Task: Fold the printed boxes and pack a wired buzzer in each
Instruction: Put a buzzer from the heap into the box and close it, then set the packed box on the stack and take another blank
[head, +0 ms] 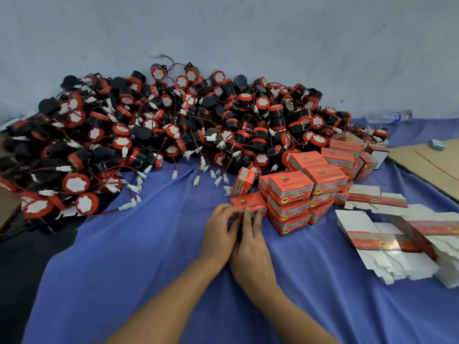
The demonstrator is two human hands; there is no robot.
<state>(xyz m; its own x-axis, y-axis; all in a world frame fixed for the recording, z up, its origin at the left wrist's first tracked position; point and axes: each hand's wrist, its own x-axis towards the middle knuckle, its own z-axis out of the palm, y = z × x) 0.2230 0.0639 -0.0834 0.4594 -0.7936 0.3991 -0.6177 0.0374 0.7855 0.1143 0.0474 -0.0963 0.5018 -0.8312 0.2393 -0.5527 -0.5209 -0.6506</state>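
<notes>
Sitting at the middle of the view, a red printed box (249,204) is held between both hands, which are brought close together on its near edge. It is pinched at its left end by the curled fingers of the left hand (218,227). The right hand (250,238) is set against it from the near side, fingers reaching up over the front face and thumb turned in toward the left hand. Whether the box's flaps are closed cannot be told, since the near edge is covered by the fingers.

Just to the right of the held box, and touching it or very nearly so, a stack of folded boxes (290,192) is piled several layers high, with more of the same boxes set behind it and one tipped on its side at the stack's left. Further right, well apart from the hands, a loose sheaf of flat box blanks (387,234) is spread out, white undersides and red printed bands both showing.

Behind all of this, a large heap of wired buzzers (173,125) is banked against the wall (223,33): black round bodies with red caps, thin red wires and small white connectors trailing forward. Everything is laid on a blue cloth (149,256). At the far right, a clear water bottle (390,117) is seen lying by the wall, and a sheet of brown cardboard (432,165) is laid beside the cloth.
</notes>
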